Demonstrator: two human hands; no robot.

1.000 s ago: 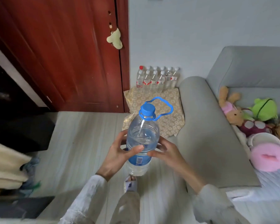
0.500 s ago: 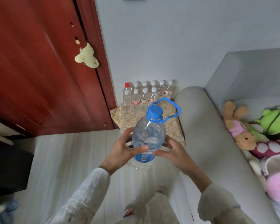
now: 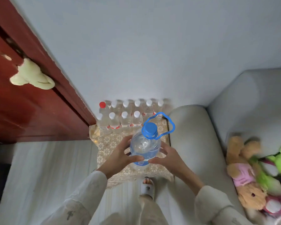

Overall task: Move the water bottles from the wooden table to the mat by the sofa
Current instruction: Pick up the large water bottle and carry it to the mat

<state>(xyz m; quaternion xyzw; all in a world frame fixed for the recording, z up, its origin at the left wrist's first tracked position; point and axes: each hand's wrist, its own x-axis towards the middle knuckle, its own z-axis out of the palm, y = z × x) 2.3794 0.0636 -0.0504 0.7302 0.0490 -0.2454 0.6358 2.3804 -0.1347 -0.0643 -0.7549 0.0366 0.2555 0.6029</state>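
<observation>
I hold a large clear water bottle with a blue cap and blue carry loop between both hands, upright, above the mat. My left hand grips its left side and my right hand its right side. The beige flower-patterned mat lies on the floor between the door and the sofa arm. Several small water bottles stand in two rows at the mat's far end against the wall, most with white caps, one with a red cap.
A grey sofa stands on the right, with plush toys on its seat. A red-brown wooden door with a pale green plush on its handle is on the left. My slippered foot stands at the mat's near edge.
I have walked closer to the mat with the big bottle in both hands; the mat and the rows of small bottles now lie right under the bottle.
</observation>
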